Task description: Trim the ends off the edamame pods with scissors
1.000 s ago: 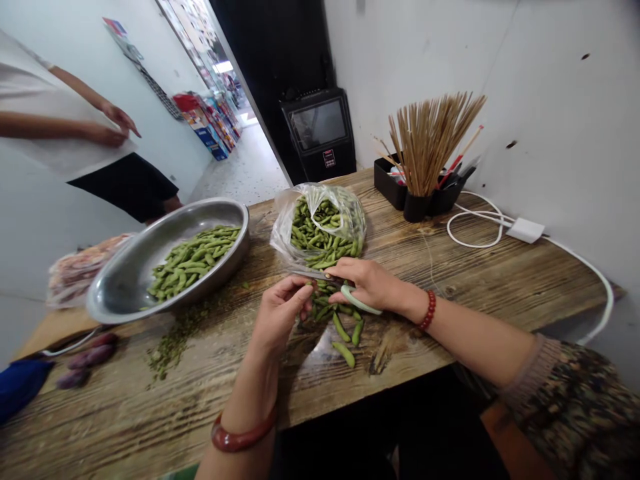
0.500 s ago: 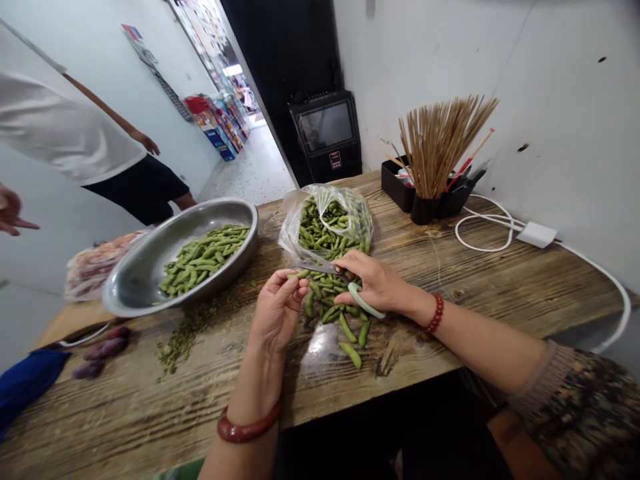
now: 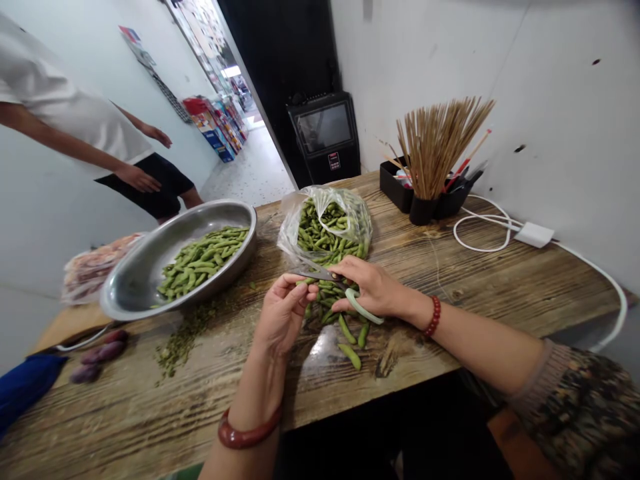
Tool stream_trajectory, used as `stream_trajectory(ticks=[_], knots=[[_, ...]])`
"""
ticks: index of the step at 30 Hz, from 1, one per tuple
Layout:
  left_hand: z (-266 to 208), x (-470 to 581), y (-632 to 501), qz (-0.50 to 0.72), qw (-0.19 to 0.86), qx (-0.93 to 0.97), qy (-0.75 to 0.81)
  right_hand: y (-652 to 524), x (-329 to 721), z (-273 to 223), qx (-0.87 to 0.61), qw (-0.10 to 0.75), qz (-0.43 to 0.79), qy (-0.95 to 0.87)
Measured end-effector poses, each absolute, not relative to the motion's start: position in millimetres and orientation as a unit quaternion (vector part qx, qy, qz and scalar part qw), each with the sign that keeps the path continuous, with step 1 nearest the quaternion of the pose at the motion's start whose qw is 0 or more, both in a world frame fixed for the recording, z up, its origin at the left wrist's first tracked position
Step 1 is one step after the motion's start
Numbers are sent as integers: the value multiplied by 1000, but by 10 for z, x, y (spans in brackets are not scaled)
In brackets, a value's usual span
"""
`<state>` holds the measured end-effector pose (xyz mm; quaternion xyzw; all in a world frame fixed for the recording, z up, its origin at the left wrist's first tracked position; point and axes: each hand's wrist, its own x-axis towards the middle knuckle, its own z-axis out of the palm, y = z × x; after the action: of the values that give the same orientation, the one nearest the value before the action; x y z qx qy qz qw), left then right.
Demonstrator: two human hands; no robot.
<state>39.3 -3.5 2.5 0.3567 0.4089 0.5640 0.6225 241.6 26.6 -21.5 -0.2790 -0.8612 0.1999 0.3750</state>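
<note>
Between the thumb and fingers of my left hand is a green edamame pod, mostly covered by the fingers. My right hand grips scissors with pale green handles, and their blades reach over to the pod at my left fingertips. Loose edamame pods lie on the wooden table under and in front of my hands. Just behind them, a clear plastic bag lies open, full of pods. To the left, a steel basin holds a heap of pods.
Small green trimmings are scattered beside the basin. Several purple-red fruits and a blue cloth lie at left. Bamboo skewers stand in a black holder at back right, near a white cable. Another person stands behind the basin.
My left hand has shifted slightly right and down with the pod, and the scissors have dipped a little. The other person has moved right, one arm now lowered across the front.
</note>
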Motion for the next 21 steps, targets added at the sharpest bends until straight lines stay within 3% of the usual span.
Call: stream_trajectory(ticks=[14, 21], knots=[[22, 360, -19, 580, 600, 364, 413, 286, 2430, -215, -269, 376, 209, -862], [52, 222, 21, 618, 587, 323, 411, 390, 2473, -280, -307, 431, 188, -828]])
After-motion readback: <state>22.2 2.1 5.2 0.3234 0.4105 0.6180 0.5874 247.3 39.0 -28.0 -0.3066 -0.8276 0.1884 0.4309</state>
